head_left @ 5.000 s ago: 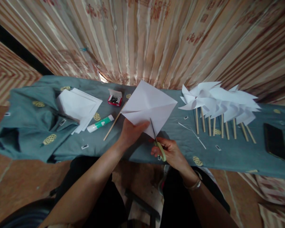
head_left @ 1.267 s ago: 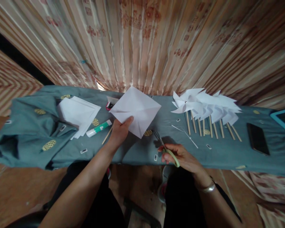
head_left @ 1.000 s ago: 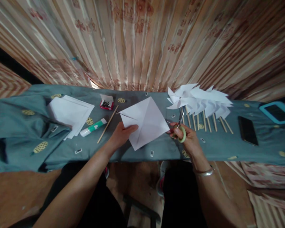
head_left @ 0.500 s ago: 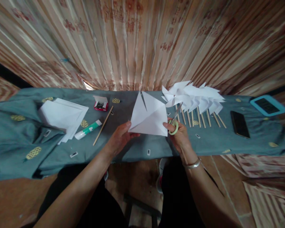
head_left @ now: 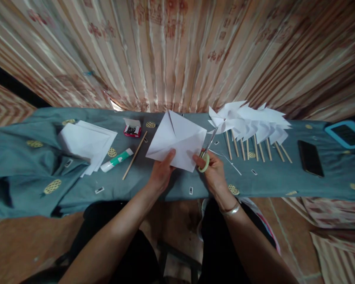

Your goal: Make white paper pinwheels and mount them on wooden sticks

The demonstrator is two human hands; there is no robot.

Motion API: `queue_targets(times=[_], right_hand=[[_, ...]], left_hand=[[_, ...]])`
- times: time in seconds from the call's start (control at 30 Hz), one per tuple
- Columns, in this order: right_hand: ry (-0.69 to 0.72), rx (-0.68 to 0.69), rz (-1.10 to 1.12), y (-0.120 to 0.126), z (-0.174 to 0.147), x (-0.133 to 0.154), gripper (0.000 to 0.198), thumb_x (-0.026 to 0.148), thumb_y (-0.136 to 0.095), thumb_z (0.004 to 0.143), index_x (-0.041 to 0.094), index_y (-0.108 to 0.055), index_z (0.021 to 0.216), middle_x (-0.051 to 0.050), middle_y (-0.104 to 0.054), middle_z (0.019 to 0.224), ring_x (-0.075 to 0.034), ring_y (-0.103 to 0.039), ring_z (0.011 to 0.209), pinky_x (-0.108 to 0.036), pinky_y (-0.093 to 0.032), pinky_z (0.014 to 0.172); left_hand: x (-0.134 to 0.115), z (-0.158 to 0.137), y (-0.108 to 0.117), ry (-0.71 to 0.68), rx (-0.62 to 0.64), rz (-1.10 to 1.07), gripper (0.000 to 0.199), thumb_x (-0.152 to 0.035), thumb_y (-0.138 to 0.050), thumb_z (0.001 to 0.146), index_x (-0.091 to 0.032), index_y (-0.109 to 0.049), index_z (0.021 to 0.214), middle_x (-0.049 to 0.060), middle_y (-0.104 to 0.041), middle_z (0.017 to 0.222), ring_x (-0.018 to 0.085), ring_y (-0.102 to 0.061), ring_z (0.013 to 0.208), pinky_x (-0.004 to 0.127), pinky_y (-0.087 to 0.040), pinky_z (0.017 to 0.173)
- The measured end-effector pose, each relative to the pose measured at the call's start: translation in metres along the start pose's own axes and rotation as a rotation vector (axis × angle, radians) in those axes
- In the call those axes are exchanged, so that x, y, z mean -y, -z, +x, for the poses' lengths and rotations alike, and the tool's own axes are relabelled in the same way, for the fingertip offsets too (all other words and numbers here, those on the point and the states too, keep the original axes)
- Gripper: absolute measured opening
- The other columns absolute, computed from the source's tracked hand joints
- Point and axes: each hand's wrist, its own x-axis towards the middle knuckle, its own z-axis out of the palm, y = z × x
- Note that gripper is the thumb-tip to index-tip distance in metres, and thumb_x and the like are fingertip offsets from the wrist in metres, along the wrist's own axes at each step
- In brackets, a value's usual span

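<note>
Paper square (head_left: 177,140) pinched at its near edge by left hand (head_left: 161,173); right hand (head_left: 214,173) grips scissors (head_left: 205,156), seemingly beside it.

A white paper square (head_left: 177,142) and scissors with pale green handles (head_left: 205,159). White pinwheels (head_left: 248,122) on tan sticks. Teal cloth (head_left: 269,179) dotted with yellow ovals. A green-and-white glue stick (head_left: 117,159), a red box (head_left: 132,130), and a curtain (head_left: 177,51) striped pink and cream.
</note>
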Motion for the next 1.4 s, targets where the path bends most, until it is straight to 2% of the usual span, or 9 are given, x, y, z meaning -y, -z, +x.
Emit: queue_targets(times=[0.1, 0.2, 0.37, 0.47, 0.73, 0.93, 1.07, 1.23, 1.4], right_hand=[[-0.033, 0.120, -0.040, 0.005, -0.007, -0.003, 0.043, 0.058, -0.077, 0.065, 0.021, -0.067, 0.085, 0.004, -0.061, 0.060, -0.011, -0.053, 0.054, -0.025, -0.043, 0.052], [-0.102, 0.307, -0.100, 0.013, -0.015, -0.005, 0.049, 0.063, -0.070, 0.073, 0.019, -0.068, 0.095, -0.002, -0.070, 0.071, -0.013, -0.060, 0.062, -0.024, -0.043, 0.053], [-0.260, 0.644, -0.177, 0.019, -0.028, -0.004, 0.055, 0.061, -0.070, 0.074, 0.015, -0.067, 0.104, -0.005, -0.073, 0.081, -0.013, -0.062, 0.064, -0.026, -0.047, 0.058], [-0.299, 0.739, -0.201, 0.020, -0.031, -0.004, 0.057, 0.059, -0.073, 0.073, 0.014, -0.065, 0.107, -0.006, -0.072, 0.085, -0.014, -0.064, 0.069, -0.028, -0.052, 0.065], [-0.256, 0.726, -0.226, 0.020, -0.027, -0.005, 0.054, 0.057, -0.070, 0.077, 0.013, -0.065, 0.106, -0.007, -0.072, 0.084, -0.014, -0.064, 0.067, -0.028, -0.054, 0.065], [-0.245, 0.715, -0.231, 0.019, -0.027, -0.004, 0.056, 0.061, -0.070, 0.074, 0.013, -0.067, 0.102, -0.006, -0.071, 0.080, -0.013, -0.062, 0.064, -0.027, -0.054, 0.062], [-0.256, 0.723, -0.259, 0.018, -0.027, -0.001, 0.056, 0.060, -0.073, 0.073, 0.013, -0.067, 0.104, -0.005, -0.071, 0.082, -0.013, -0.063, 0.066, -0.027, -0.054, 0.063], [-0.251, 0.726, -0.280, 0.018, -0.028, -0.001, 0.056, 0.060, -0.071, 0.074, 0.013, -0.067, 0.103, -0.005, -0.070, 0.082, -0.013, -0.063, 0.067, -0.027, -0.054, 0.064], [-0.233, 0.732, -0.265, 0.019, -0.027, -0.003, 0.053, 0.057, -0.072, 0.075, 0.013, -0.066, 0.106, -0.005, -0.071, 0.083, -0.014, -0.064, 0.068, -0.028, -0.054, 0.065]], left_hand=[[-0.008, 0.004, 0.005, -0.048, -0.053, 0.000, 0.033, -0.023, -0.067, 0.078, -0.022, -0.060, 0.110, 0.004, -0.069, 0.115, 0.019, -0.067, 0.100, 0.028, -0.058, 0.076], [-0.019, 0.008, 0.011, -0.101, -0.105, 0.021, 0.030, -0.023, -0.066, 0.079, -0.022, -0.060, 0.108, 0.004, -0.070, 0.112, 0.019, -0.068, 0.100, 0.030, -0.058, 0.079], [-0.031, 0.012, 0.018, -0.249, -0.125, 0.028, 0.026, -0.024, -0.069, 0.078, -0.020, -0.061, 0.103, 0.005, -0.070, 0.118, 0.022, -0.062, 0.117, 0.034, -0.053, 0.097], [-0.033, 0.011, 0.017, -0.265, -0.166, 0.043, 0.025, -0.024, -0.070, 0.076, -0.020, -0.064, 0.099, 0.006, -0.070, 0.117, 0.023, -0.059, 0.123, 0.035, -0.048, 0.104], [-0.026, 0.009, 0.015, -0.225, -0.141, 0.030, 0.032, -0.022, -0.071, 0.076, -0.021, -0.065, 0.107, 0.005, -0.070, 0.121, 0.025, -0.058, 0.124, 0.039, -0.045, 0.108], [-0.019, 0.012, 0.017, -0.280, -0.112, 0.025, 0.032, -0.027, -0.076, 0.072, -0.017, -0.067, 0.101, 0.009, -0.070, 0.121, 0.027, -0.059, 0.122, 0.036, -0.046, 0.106], [-0.017, 0.013, 0.019, -0.284, -0.097, 0.030, 0.041, -0.030, -0.078, 0.070, -0.018, -0.065, 0.108, 0.008, -0.070, 0.120, 0.028, -0.058, 0.123, 0.039, -0.046, 0.107], [-0.016, 0.015, 0.021, -0.314, -0.095, 0.041, 0.034, -0.029, -0.075, 0.074, -0.020, -0.066, 0.105, 0.006, -0.071, 0.117, 0.027, -0.059, 0.123, 0.041, -0.043, 0.109], [-0.020, 0.011, 0.019, -0.279, -0.094, 0.049, 0.038, -0.030, -0.078, 0.069, -0.016, -0.066, 0.103, 0.010, -0.069, 0.120, 0.029, -0.057, 0.124, 0.041, -0.044, 0.109]])
